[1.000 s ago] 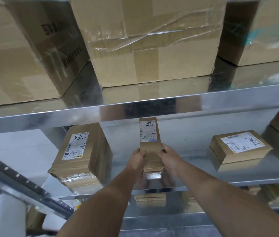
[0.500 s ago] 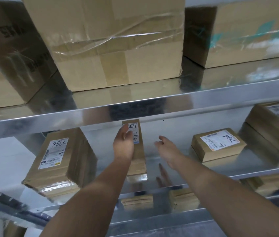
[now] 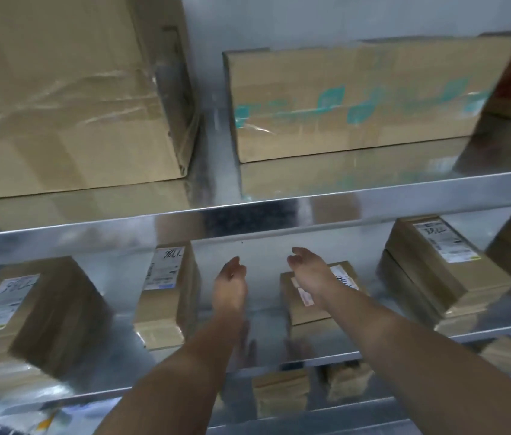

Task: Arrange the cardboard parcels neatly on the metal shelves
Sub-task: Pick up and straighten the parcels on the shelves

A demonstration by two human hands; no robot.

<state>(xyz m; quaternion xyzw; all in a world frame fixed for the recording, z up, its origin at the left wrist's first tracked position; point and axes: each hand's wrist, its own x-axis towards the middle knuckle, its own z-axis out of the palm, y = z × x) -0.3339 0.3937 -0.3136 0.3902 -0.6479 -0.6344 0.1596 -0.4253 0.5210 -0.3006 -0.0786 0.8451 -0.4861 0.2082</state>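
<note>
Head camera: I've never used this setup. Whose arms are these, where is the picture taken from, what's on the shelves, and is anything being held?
There is no machine here. A person works with bare hands, and the single camera sits on their head, looking forward and down, so the two arms reaching in are theirs. The left hand and right hand are both open and hold nothing. They hover over the lower shelf. On it sit labelled parcels: a large parcel at the left, a narrow parcel beside the left hand, a small parcel behind the right hand, and a stack at the right. The upper shelf carries a taped box and a teal-marked box. The picture is blurred.
</note>
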